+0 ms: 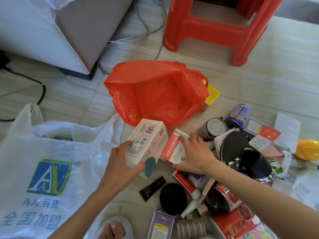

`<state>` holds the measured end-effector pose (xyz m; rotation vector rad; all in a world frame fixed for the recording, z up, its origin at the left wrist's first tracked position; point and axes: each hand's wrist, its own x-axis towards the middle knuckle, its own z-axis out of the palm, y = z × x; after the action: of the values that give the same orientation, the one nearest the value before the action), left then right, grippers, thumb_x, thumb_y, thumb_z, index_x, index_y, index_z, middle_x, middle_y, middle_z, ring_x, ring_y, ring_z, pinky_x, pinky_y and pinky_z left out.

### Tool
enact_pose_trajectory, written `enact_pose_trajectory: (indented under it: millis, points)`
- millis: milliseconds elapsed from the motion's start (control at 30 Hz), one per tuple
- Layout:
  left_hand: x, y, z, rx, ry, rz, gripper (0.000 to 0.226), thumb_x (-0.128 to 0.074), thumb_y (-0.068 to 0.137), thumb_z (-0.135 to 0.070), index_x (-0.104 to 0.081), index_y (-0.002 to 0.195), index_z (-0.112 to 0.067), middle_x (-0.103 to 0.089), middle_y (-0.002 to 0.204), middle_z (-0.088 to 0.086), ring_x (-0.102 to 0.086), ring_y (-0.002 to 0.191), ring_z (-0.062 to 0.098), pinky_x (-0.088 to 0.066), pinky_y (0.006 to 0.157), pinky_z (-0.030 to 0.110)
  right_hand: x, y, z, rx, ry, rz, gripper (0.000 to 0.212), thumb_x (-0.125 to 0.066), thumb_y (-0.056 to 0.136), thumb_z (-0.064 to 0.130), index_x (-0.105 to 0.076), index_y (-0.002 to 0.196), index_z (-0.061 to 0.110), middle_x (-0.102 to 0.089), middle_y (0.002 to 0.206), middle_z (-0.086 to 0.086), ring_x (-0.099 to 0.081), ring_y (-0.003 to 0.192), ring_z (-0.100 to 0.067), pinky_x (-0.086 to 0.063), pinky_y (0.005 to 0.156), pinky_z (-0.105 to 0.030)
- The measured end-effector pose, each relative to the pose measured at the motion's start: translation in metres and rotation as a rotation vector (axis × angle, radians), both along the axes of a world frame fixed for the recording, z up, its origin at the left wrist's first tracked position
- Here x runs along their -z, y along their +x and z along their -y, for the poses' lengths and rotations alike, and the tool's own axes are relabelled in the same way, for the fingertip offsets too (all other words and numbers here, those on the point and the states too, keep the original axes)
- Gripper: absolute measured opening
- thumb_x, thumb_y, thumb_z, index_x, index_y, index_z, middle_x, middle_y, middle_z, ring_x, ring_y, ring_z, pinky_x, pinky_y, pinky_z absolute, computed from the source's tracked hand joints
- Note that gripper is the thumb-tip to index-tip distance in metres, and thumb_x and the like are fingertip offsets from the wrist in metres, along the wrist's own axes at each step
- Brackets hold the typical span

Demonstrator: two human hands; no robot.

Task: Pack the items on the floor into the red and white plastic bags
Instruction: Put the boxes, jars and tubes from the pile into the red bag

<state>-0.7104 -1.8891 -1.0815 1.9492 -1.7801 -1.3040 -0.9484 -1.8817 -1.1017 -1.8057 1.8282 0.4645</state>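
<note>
The left hand (123, 163) grips a white box (146, 144) by its near end, thumb and fingers curled around it, holding it above the floor between the two bags. The right hand (195, 154) holds a red and white medicine box (174, 149) just beside the white one, fingers curled over its far edge and thumb under the near side (the box's lower right corner is hidden by the palm).

The red bag (155, 94) lies open on the floor just beyond the hands, its mouth gaping; nothing is plainly seen inside it. A yellow box (213, 94) pokes out from behind its right side, mostly covered. The white bag (43, 166), printed with a blue and yellow logo, sprawls at the near left, cut off by the frame edge; its contents cannot be made out.

To the right lies the jumble of remaining items: two purple cans (214, 128), a black round lid (173, 198), a black tube (152, 188), a red and white tube (184, 182), a black kettle-like thing (255, 163), papers and cartons, many overlapping and hard to tell apart. A yellow toy (309, 149) is clipped at the right edge.

Farther off stands a red stool (215, 31), top cut off. A foot in a slipper (114, 228) shows at the bottom.
</note>
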Motion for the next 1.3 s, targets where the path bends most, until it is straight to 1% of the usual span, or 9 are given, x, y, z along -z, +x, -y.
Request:
enact_pose_trajectory:
  millis: [200,367,467,567,733,833,1033,1167,1300]
  points:
    - [-0.029,0.025,0.002,-0.182,-0.094,-0.115,0.072,-0.054,0.048,-0.062,-0.045,0.115,-0.038,-0.054,0.115,-0.005,-0.058,0.098,0.017,-0.047,0.07,0.021,-0.032,0.001,-0.002,0.165,-0.292,0.202,0.111,-0.024,0.057,0.086,-0.006,0.147,0.022,-0.015,0.15,-0.011,-0.021,0.132,-0.029,-0.023,0.11,-0.044]
    - [-0.043,-0.007,0.031,-0.255,-0.179,-0.16,0.059,-0.07,0.066,-0.044,-0.048,0.119,-0.032,-0.054,0.116,-0.007,-0.058,0.087,0.009,-0.043,0.062,0.015,-0.041,0.014,0.059,0.376,-0.433,0.367,0.103,-0.046,0.067,0.08,-0.012,0.147,0.024,-0.018,0.15,-0.011,-0.021,0.134,-0.032,-0.022,0.111,-0.047]
    - [-0.038,-0.032,0.07,-0.287,-0.205,-0.133,0.053,-0.068,0.078,-0.034,-0.045,0.125,-0.025,-0.051,0.119,-0.003,-0.054,0.095,0.013,-0.039,0.059,0.014,-0.038,0.018,0.102,0.671,-0.406,0.541,0.099,-0.055,0.072,0.071,-0.016,0.147,0.021,-0.024,0.149,-0.014,-0.023,0.136,-0.036,-0.022,0.112,-0.047]
    - [-0.03,-0.051,0.103,-0.339,-0.224,-0.13,0.059,-0.067,0.077,-0.038,-0.044,0.128,-0.02,-0.049,0.118,-0.001,-0.05,0.096,0.012,-0.04,0.07,0.019,-0.03,0.023,0.111,0.806,-0.418,0.706,0.097,-0.058,0.077,0.063,-0.013,0.149,0.014,-0.014,0.155,-0.015,-0.012,0.144,-0.029,-0.015,0.116,-0.042]
    - [-0.007,-0.081,0.146,-0.455,-0.168,-0.185,0.071,-0.068,0.074,-0.046,-0.036,0.13,-0.014,-0.047,0.127,0.004,-0.048,0.114,0.023,-0.036,0.084,0.03,-0.014,0.009,0.095,0.709,-0.62,0.49,0.063,-0.058,0.087,0.032,-0.033,0.14,0.009,-0.032,0.144,-0.018,-0.03,0.133,-0.032,-0.024,0.111,-0.038]
    - [0.009,-0.088,0.151,-0.399,-0.211,-0.234,0.071,-0.067,0.078,-0.04,-0.033,0.134,-0.013,-0.046,0.132,0.008,-0.046,0.12,0.023,-0.038,0.094,0.032,-0.01,-0.005,0.09,0.724,-0.673,0.419,0.059,-0.058,0.085,0.022,-0.034,0.138,0.008,-0.035,0.139,-0.019,-0.034,0.127,-0.034,-0.03,0.108,-0.044]
    - [0.027,-0.06,0.116,-0.449,-0.342,-0.168,0.041,-0.059,0.084,-0.012,-0.046,0.123,-0.008,-0.052,0.124,0.009,-0.053,0.11,0.022,-0.044,0.093,0.031,0.001,-0.018,0.094,0.826,-0.605,0.46,0.074,-0.062,0.084,0.026,-0.023,0.144,0.008,-0.035,0.141,-0.017,-0.034,0.13,-0.032,-0.031,0.107,-0.042]
    - [0.036,-0.032,0.14,-0.643,-0.184,-0.068,0.06,-0.063,0.082,-0.015,-0.033,0.133,-0.004,-0.041,0.134,0.017,-0.048,0.116,0.03,-0.041,0.091,0.03,0.016,-0.018,0.106,0.912,-0.547,0.477,0.058,-0.062,0.085,0.031,-0.043,0.13,0.0,-0.05,0.132,-0.018,-0.044,0.124,-0.034,-0.036,0.102,-0.039]
    - [0.038,-0.03,0.165,-0.487,-0.006,-0.109,0.068,-0.069,0.08,-0.027,-0.033,0.135,-0.007,-0.049,0.135,0.013,-0.05,0.121,0.032,-0.043,0.102,0.046,0.02,-0.014,0.116,1.029,-0.525,0.445,0.042,-0.056,0.09,0.029,-0.052,0.12,0.001,-0.057,0.124,-0.019,-0.05,0.118,-0.035,-0.039,0.095,-0.038]
